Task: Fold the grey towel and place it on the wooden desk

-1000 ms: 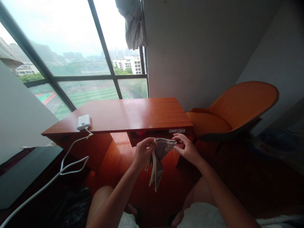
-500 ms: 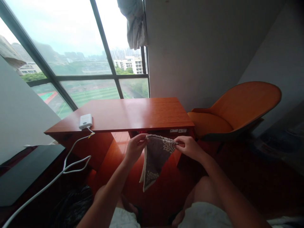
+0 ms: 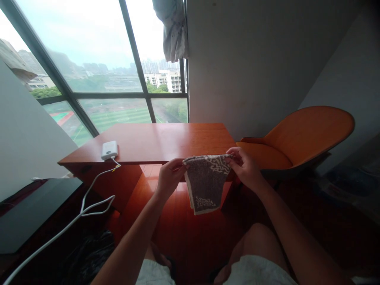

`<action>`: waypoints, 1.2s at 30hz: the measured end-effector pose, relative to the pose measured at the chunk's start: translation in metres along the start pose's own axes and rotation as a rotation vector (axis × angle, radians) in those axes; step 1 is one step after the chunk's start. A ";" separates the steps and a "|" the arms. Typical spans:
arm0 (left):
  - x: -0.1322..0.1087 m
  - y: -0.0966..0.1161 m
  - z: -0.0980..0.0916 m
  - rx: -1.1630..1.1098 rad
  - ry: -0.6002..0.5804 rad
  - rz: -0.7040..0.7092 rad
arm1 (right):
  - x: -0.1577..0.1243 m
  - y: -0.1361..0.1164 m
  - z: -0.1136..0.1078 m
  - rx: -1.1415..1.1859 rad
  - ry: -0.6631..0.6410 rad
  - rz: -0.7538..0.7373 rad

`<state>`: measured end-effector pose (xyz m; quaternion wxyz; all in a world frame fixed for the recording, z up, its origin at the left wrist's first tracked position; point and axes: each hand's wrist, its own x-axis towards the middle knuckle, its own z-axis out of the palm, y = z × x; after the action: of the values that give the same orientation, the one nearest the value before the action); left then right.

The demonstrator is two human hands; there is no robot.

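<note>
1. Both hands are up in front of the person, mid-air, betw. the knees and the near edge of the worktop (image 3: pixel 166 142).
2. Left hand (image 3: pixel 169 176): fingers curled, thumb and fingertips pinching the top left corner of a small cloth (image 3: pixel 206 184).
3. Right hand (image 3: pixel 245 166): same story on the top right corner. Pinched tight, knuckles toward the camera.
4. The cloth is grey-brown w/ a pale pattern and a pale border. Its top edge is pulled fairly taut betw. the two pinches and the rest hangs straight down. It looks doubled over, though I can't tell for sure. It touches nothing but the hands; the wooden floor (image 3: pixel 184 233) is well below.
5. Step in hand, as I read it: the cloth is held up by its top corners and spread flat. It's a hold, not a set-down.
6. Whatever comes next w/ this cloth calls for both pinches staying firm and level. Let one corner slip and the whole thing swings off the other.
7. Around it: a white charger box (image 3: pixel 109 150) sits at the left end of the worktop, w/ its cable (image 3: pixel 89 206) trailing down off the edge.
8. An orange chair (image 3: pixel 297 138) stands just right of the worktop, and a curtain (image 3: pixel 175 27) is bunched up at the window.
</note>
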<state>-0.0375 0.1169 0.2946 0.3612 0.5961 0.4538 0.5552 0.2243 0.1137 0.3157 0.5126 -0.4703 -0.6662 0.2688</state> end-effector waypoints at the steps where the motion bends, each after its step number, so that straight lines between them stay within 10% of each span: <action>1: 0.003 0.001 0.000 0.011 0.001 0.028 | 0.002 0.001 0.000 0.034 0.006 -0.004; 11: 0.054 0.037 -0.008 -0.004 -0.011 0.157 | 0.050 -0.024 -0.023 0.200 -0.106 -0.018; 19: 0.188 0.066 -0.005 -0.109 -0.102 0.126 | 0.192 -0.021 -0.021 0.440 -0.107 0.041; 26: 0.307 0.004 0.012 0.151 0.053 -0.018 | 0.305 0.047 0.022 0.216 0.080 0.099; 36: 0.359 -0.070 0.032 0.236 0.132 0.009 | 0.345 0.105 0.044 0.050 0.152 0.006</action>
<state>-0.0258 0.4802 0.3448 0.2556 0.5987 0.5361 0.5375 0.2092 0.4736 0.3614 0.5724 -0.4782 -0.6173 0.2503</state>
